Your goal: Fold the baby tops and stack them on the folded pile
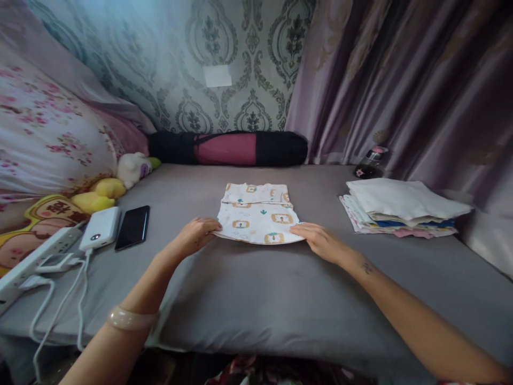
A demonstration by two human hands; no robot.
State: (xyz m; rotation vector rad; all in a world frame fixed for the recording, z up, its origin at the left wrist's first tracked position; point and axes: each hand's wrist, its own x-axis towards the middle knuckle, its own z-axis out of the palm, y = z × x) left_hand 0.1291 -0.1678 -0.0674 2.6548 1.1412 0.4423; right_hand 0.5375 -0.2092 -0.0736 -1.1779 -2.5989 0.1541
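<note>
A white cloth (pixel 256 218) printed with tan lion-like faces and small green plants lies in the middle of the grey bed sheet (pixel 256 289). Its far part is folded over, leaving a crease across it. My left hand (pixel 199 233) pinches the near left corner between thumb and fingers. At the near right corner, my right hand (pixel 315 239) grips the cloth the same way, and the near edge bows slightly between them. Both thumbs are mostly hidden. What kind of garment or cloth it is, I cannot tell.
A stack of folded cloths (pixel 404 206) sits at the right. On the left are a black phone (pixel 132 227), a white power bank (pixel 100 229), a power strip (pixel 48 254) with cables, and plush toys (pixel 98 195). A long black and red bag (pixel 228 148) lies along the wall.
</note>
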